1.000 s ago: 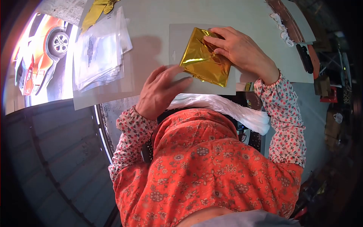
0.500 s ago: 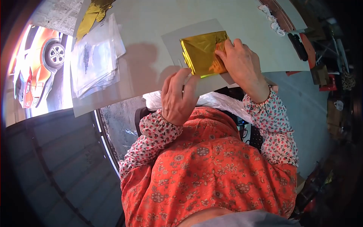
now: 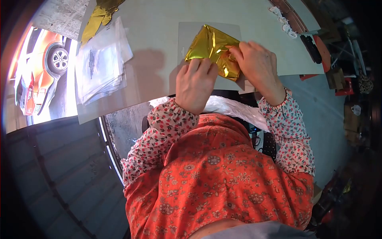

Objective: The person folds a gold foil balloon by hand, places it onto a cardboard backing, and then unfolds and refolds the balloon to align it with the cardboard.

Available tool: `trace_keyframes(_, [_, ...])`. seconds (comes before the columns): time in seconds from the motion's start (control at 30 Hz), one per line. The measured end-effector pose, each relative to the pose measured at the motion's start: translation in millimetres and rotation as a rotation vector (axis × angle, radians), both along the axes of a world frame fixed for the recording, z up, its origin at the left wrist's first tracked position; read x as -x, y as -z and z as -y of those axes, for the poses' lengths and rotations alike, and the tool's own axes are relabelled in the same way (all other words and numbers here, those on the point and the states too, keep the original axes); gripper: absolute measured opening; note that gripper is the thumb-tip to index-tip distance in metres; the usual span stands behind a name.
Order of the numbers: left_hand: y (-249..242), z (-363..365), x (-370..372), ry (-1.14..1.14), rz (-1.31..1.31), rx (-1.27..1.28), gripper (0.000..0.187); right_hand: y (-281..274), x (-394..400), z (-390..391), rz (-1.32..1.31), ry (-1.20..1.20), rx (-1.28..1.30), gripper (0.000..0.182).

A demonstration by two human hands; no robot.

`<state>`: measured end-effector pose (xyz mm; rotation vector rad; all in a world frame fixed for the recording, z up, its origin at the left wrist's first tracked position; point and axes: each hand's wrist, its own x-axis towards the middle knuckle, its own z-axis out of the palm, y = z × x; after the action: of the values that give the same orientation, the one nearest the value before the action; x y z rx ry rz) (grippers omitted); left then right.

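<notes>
Fingers (image 3: pixel 248 46) of our right hand (image 3: pixel 260 65) gripped the right edge of the gold foil (image 3: pixel 217 40), while those of our left hand (image 3: pixel 193 88) curled over its near edge; whether these had closed on it, we could not tell. Good handling, we judged, called for light, even pressure from both sides, as thin foil would crease. It lay over a translucent sheet (image 3: pixel 186 32) on the counter (image 3: pixel 159 28), our hands palm-down, forearms (image 3: pixel 165 123) angled inward.
</notes>
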<state>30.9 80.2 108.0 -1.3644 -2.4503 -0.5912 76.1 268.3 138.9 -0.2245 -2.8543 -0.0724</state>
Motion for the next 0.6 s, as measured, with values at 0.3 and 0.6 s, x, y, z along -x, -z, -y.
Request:
trace_keyframes(0.3, [8.8,9.6,16.9,-0.02,0.14,-0.2,0.028,15.2,7.2,-11.4,-0.079,-0.1,0.281,0.032])
trace_keyframes(0.6, [7.2,10.5,8.9,0.079,0.266,-0.292,0.041,25.5,-5.6,-14.9,-0.013,0.072,0.321,0.026])
